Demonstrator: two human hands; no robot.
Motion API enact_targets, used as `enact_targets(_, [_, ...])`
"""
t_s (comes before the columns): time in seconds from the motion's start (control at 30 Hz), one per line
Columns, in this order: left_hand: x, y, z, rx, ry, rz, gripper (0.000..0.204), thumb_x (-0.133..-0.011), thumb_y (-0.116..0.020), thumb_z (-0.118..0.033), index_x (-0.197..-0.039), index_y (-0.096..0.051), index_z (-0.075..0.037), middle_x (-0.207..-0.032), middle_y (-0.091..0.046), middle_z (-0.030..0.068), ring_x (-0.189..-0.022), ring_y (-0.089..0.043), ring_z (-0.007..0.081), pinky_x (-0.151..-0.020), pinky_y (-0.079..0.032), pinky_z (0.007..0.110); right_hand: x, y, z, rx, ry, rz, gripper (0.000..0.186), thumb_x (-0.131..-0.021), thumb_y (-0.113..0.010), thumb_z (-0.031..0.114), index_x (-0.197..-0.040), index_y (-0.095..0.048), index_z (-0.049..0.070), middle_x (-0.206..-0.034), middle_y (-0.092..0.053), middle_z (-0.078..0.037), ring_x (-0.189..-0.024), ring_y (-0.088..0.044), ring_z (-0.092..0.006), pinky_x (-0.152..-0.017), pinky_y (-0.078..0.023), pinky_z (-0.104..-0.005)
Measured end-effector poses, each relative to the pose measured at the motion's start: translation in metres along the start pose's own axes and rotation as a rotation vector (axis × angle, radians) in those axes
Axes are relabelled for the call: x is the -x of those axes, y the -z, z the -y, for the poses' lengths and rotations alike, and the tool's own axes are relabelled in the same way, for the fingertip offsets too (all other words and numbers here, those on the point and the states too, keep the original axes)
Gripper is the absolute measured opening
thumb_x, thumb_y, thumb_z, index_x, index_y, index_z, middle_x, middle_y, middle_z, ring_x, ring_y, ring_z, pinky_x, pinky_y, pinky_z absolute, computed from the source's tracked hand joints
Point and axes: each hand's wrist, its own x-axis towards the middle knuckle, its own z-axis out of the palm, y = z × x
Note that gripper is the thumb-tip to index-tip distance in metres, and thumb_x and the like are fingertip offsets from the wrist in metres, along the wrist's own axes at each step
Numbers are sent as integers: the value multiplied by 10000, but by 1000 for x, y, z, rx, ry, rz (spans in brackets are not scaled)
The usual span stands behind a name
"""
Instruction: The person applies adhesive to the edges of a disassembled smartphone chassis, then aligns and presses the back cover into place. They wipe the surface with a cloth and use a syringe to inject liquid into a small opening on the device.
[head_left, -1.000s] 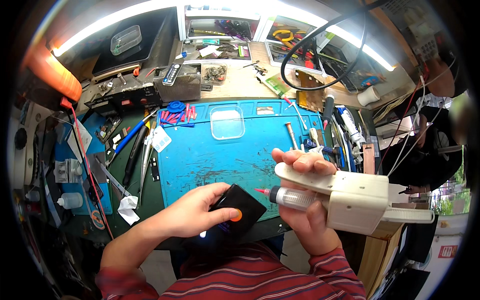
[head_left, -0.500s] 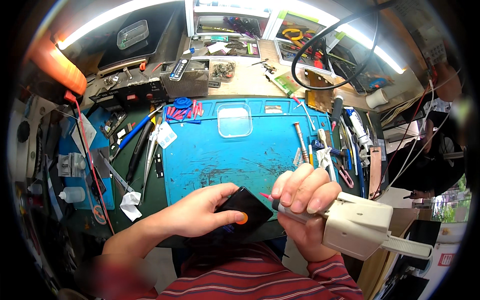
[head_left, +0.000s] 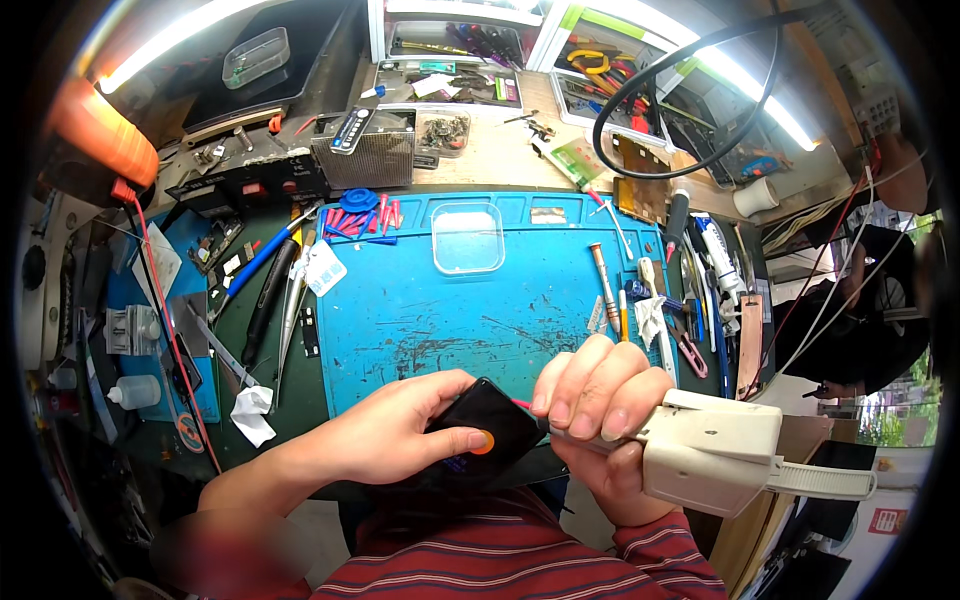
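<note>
1. Centrally, a flat, rectangular, glossy black device (head_left: 500, 415) was held tilted over the near edge of a scratched blue work mat (head_left: 440, 325), in front of the person's red striped shirt (head_left: 450, 555).
2. The left hand (head_left: 405, 430) was closed on the device's left side. Its thumb lay across the upper face, with the tip at a round orange spot (head_left: 485, 443); the fingers beneath were largely hidden.
3. The right hand (head_left: 605, 410) was curled firmly, without an open gap, around the front of an off-white, boxy plastic dispensing gun (head_left: 715, 450). A pale ribbed bar (head_left: 825, 479) projected from the gun's rear, toward the right.
4. A slender pinkish-red nozzle (head_left: 521, 404) emerged ahead of the right fingers, just beside the device's upper right edge; whether the two touched could not be told.
5. On the far part of the mat stood a clear, square plastic container (head_left: 468, 240). To its left lay small red conical tips (head_left: 383, 215) beside a round blue plastic piece (head_left: 359, 201).
6. Right of the mat's middle lay pink-handled scissors (head_left: 691, 352), among other slim tools.
7. Left of the mat lay a crumpled white tissue (head_left: 252, 415); a small, translucent white bottle (head_left: 135, 392) was farther left.
</note>
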Motion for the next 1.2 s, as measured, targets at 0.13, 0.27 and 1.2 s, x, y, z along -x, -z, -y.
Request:
enact_targets(0.13, [-1, 0, 3, 46, -4, 11, 359, -999, -702, -181, -1279, -574, 2, -1062, -691, 67, -967, -626, 111, -851, -520, 303, 1, 1, 0, -6, -23, 3, 177, -988, -696, 181, -1075, -587, 73, -1001, -595, -94, -922, -596, -224, -813, -561, -409])
enact_targets(0.27, [-1, -1, 6, 68, -15, 5, 358, -998, -703, -183, -1277, -575, 1, -1063, -691, 66, -966, -625, 109, -850, -520, 301, 3, 2, 2, 0, -51, 7, 177, -982, -702, 175, -1072, -592, 68, -1004, -594, -98, -928, -595, -225, -823, -562, -410])
enact_targets(1.2, [2, -1, -2, -25, 12, -21, 339, -990, -714, -192, -1236, -574, -6, -1017, -690, 71, -923, -611, 104, -802, -510, 302, -5, -1, 6, 86, -121, 47, 264, -994, -702, 368, -987, -539, 160, -922, -535, -9, -891, -551, -172, -800, -505, -359])
